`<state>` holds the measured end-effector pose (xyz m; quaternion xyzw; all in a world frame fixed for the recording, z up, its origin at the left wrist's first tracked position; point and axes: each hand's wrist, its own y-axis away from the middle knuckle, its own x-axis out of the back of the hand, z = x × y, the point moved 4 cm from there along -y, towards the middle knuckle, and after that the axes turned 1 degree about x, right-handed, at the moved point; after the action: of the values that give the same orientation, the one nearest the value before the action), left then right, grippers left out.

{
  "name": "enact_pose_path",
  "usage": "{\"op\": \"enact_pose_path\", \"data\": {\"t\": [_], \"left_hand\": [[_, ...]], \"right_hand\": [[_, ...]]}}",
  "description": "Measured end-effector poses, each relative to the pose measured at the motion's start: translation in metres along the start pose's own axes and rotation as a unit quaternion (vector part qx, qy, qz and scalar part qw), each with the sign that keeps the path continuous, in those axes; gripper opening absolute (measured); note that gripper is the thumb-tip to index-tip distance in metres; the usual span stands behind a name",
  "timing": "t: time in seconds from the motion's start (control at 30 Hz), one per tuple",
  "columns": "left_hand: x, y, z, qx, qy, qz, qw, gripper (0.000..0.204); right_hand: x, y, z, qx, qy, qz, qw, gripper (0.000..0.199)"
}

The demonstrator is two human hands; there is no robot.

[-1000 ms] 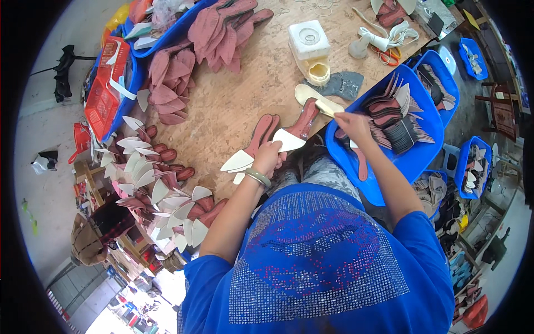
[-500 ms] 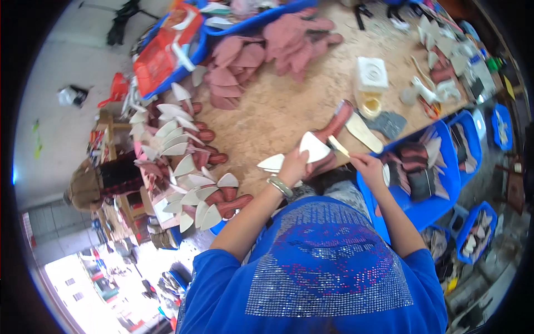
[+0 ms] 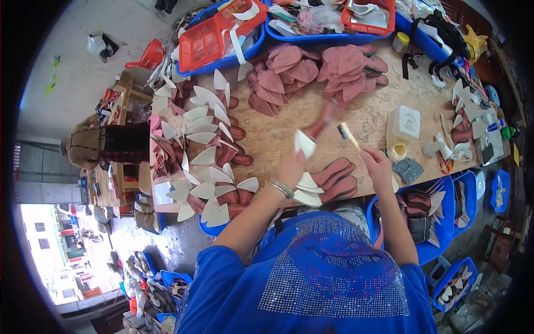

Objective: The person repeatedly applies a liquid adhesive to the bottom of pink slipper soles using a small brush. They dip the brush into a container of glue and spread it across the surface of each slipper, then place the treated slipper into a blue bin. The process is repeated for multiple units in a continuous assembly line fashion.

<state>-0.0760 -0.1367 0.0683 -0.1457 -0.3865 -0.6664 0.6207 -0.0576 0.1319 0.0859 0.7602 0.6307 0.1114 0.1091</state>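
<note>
My left hand (image 3: pixel 292 168) is closed on an insole (image 3: pixel 305 143) with a white pointed end and a dark red, blurred tail stretching toward the table's middle. My right hand (image 3: pixel 377 168) grips a brush (image 3: pixel 351 138) by its pale handle; the dark bristles point up and left, apart from the insole. Just below the hands, near the table's front edge, lie several dark red insoles (image 3: pixel 337 179) with white pointed ends. A square translucent container (image 3: pixel 408 121) stands right of the brush, with a yellowish round opening (image 3: pixel 399 149) at its near side.
Rows of white-tipped insoles (image 3: pixel 208 125) cover the table's left side. Pink insole heaps (image 3: pixel 285 78) lie at the back, before blue bins (image 3: pixel 334 38) and red baskets (image 3: pixel 201 44). Blue tubs (image 3: pixel 433 250) stand at the right front edge. Another person (image 3: pixel 83 139) bends at the far left.
My left hand has raised the insole off the front edge toward the table's middle. The brush has come away from it, and my right hand has moved up. The whole view has shifted.
</note>
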Motion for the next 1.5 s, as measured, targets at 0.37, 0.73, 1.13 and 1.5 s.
{"op": "enact_pose_path", "data": {"t": [0.37, 0.73, 1.13, 1.5], "left_hand": [[0.110, -0.180, -0.027, -0.107, -0.225, 0.097, 0.963, 0.067], [-0.069, -0.024, -0.048, -0.244, -0.430, -0.460, 0.738, 0.060], [-0.032, -0.007, -0.035, -0.306, -0.244, -0.354, 0.850, 0.023], [-0.085, 0.046, 0.017, 0.015, 0.182, -0.245, 0.952, 0.027]], "right_hand": [[0.062, 0.036, 0.024, -0.006, 0.060, 0.118, 0.991, 0.025], [0.166, 0.051, 0.087, -0.018, 0.215, 0.247, 0.945, 0.025], [0.175, -0.062, 0.067, 0.065, 0.611, 0.072, 0.786, 0.021], [0.186, -0.035, 0.068, 0.158, 0.625, 0.081, 0.760, 0.014]]}}
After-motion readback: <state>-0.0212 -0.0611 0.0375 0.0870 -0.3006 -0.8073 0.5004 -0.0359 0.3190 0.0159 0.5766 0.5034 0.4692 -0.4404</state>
